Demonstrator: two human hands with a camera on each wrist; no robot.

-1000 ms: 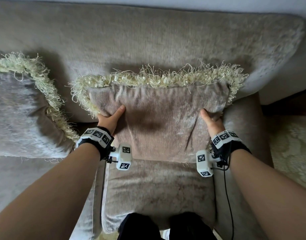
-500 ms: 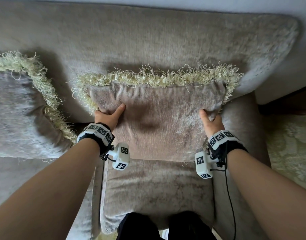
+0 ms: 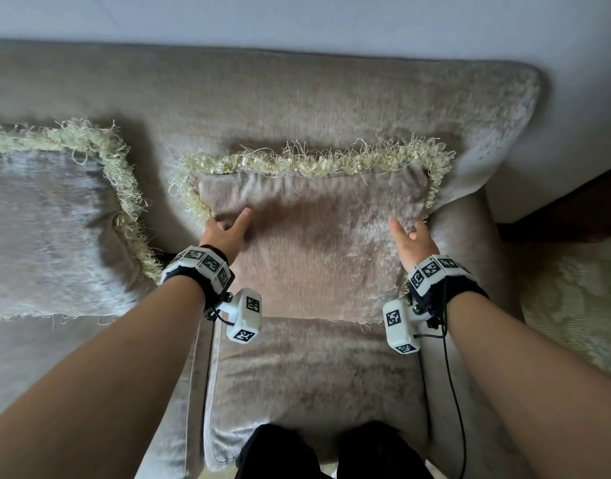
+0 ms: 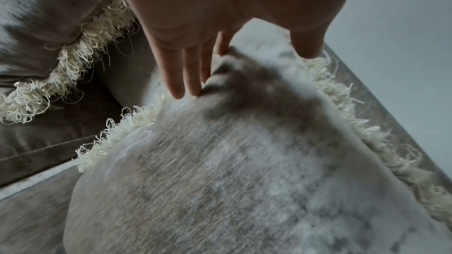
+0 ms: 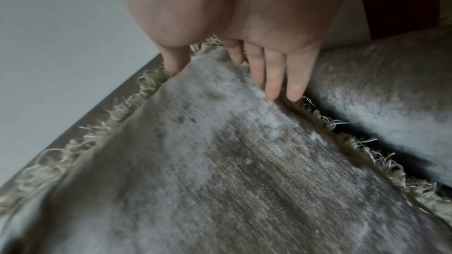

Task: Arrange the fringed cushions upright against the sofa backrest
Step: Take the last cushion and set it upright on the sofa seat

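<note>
A taupe velvet cushion [image 3: 314, 257] with a cream fringe stands upright on the seat, leaning on the sofa backrest [image 3: 262, 105]. My left hand [image 3: 228, 226] is at its upper left edge, thumb lying on the front. In the left wrist view the fingers [image 4: 186, 76] are straight and press into the fabric of that cushion [image 4: 232, 161]. My right hand [image 3: 409, 233] is at the upper right edge. Its fingers [image 5: 274, 76] lie straight along the edge of the cushion [image 5: 220, 161]. A second fringed cushion [image 3: 44, 229] leans on the backrest to the left.
The seat cushion [image 3: 314, 375] stretches in front of the upright cushion. The sofa's armrest [image 3: 469, 271] is close on the right, with a pale patterned carpet [image 3: 580, 305] beyond it. My dark-clad knees [image 3: 331, 451] touch the seat's front edge.
Both hands have slid a little up the cushion's sides and their grip has loosened, with the fingers now straight. The cushion stays leaning on the backrest.
</note>
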